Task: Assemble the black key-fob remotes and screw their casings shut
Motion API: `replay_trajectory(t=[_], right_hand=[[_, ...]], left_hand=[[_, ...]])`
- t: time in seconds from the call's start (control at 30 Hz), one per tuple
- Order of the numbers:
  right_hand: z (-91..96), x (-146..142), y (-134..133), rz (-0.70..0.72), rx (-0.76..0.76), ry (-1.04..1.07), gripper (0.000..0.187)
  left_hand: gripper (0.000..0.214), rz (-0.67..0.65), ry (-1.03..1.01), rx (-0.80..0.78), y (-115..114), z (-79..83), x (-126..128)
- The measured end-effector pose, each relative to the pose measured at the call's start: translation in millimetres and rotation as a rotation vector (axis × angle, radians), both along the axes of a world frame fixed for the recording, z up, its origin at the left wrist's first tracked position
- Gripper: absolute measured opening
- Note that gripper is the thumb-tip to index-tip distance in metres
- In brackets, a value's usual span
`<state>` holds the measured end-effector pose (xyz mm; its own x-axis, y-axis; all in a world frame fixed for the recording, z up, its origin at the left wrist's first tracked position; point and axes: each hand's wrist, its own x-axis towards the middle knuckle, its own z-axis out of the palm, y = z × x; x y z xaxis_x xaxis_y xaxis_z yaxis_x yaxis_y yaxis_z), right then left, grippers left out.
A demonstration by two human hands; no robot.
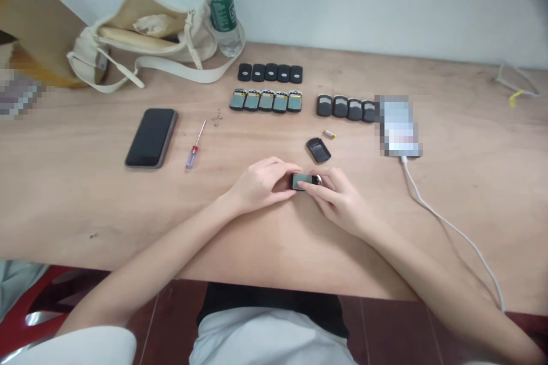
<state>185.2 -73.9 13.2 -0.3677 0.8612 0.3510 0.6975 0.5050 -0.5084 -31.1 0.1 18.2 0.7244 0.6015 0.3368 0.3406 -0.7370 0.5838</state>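
Between my two hands lies a small remote control half (pixel 306 180) with its green circuit board facing up, low over the wooden table. My left hand (pixel 266 183) pinches its left end between thumb and fingers. Around its right end my right hand (pixel 340 197) is closed, one finger laid across the board. Just beyond them a loose black remote shell (pixel 318 150) rests with its hollow side up. A small battery (pixel 329 134) sits behind that shell. Further back are a row of opened remotes with green boards (pixel 266 101), a row of black covers (pixel 271 72) and several dark shells (pixel 347 108).
To the left lie a screwdriver (pixel 194 148), a black phone (pixel 151 138) and a few tiny screws (pixel 217 118). A second phone (pixel 399 125) with a white cable (pixel 445 219) is at the right. A cream bag (pixel 171 71) and a water bottle (pixel 223 14) stand by the wall.
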Motion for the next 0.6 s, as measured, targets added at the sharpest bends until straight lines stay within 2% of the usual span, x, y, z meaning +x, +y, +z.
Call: replay_trajectory(t=[0.6], right_hand=[[7.4,1.8,2.0,0.061,-0.047,-0.067,0.035]], left_hand=[[0.023,-0.026,0.013,0.106,1.4,-1.7,0.9]])
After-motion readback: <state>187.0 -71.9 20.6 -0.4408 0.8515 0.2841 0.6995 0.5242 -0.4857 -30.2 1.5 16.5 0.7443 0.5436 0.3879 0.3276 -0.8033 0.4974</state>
